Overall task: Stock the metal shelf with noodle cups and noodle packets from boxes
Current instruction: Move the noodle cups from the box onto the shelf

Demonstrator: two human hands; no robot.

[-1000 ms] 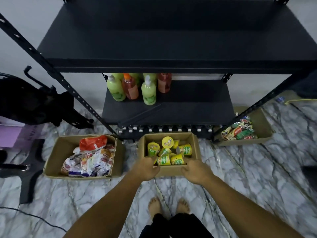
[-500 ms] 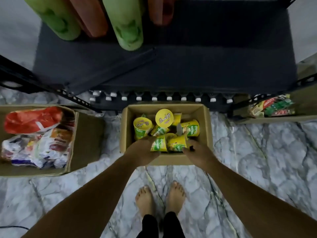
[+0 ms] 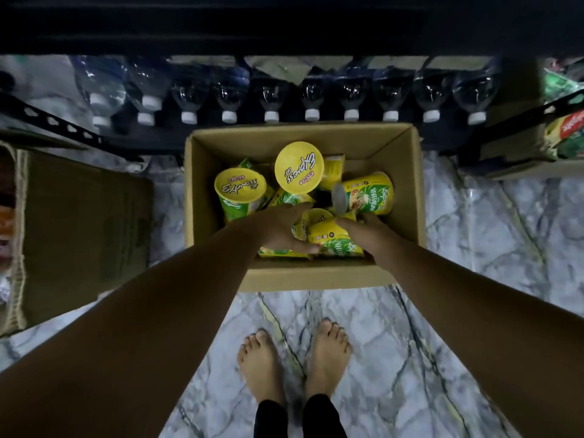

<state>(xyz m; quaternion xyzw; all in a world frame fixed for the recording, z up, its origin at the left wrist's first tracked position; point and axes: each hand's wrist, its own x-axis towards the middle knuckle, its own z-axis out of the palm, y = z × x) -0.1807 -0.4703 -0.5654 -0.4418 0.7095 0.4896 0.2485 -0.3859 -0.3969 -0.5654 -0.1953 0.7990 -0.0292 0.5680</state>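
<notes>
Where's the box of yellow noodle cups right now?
In the head view the box sits mid-frame on the marble floor, in front of the row of water bottles, with the left hand and right hand inside it.

Bare arms (image 3: pixel 177 311), bare feet (image 3: pixel 262 365), black trousers (image 3: pixel 271 418)

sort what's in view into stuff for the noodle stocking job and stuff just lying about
For the job: yellow-lidded green noodle cups, open brown cardboard box holding them, left hand and right hand inside it, black metal shelf, coloured packets in the right-hand box.

Lying about: clear plastic bottles with white caps under the shelf, grey marble floor.
</notes>
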